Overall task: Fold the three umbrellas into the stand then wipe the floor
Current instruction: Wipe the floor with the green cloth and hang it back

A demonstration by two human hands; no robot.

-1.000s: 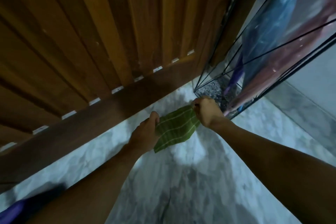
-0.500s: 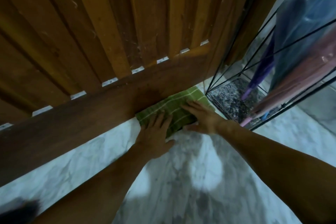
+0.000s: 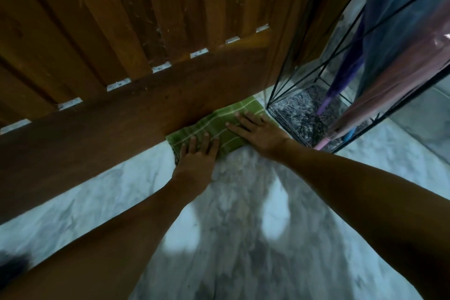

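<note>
Since a second before, the green cloth [image 3: 220, 129] had been lowered from between pinching fingers and spread flat on the floor [image 3: 243, 238], against the foot of the wooden door [image 3: 146, 56]. Nearest the viewer, bare marble floor was seen, streaked with pale glare and dark shadow. Just short of the door, the left hand [image 3: 194, 163] was laid on the near left corner of the cloth with fingers straight, grasping nothing. The right hand [image 3: 258, 131] was pressed on the cloth's right half in the same released, flat-fingered manner. Both hands were touching the cloth; neither was curled round it.

Right of the door, just beside the cloth, the wire stand [image 3: 316, 85] was set on a speckled base. Within it a purple umbrella [image 3: 345, 73], a pink umbrella [image 3: 389, 90] and a blue umbrella [image 3: 401, 19] were leaned, so the folding step was judged done and the wiping step in hand. Next, the cloth would probably have to be drawn back from the door under steady downward pressure, kept clear of the stand's wires.

Whether the floor was wet could not be made out through the glare. The far edge of the cloth was hidden by the door's overhang. The umbrellas' handles were cut off at the frame's top. A dark shape at the lower left corner could not be identified.
</note>
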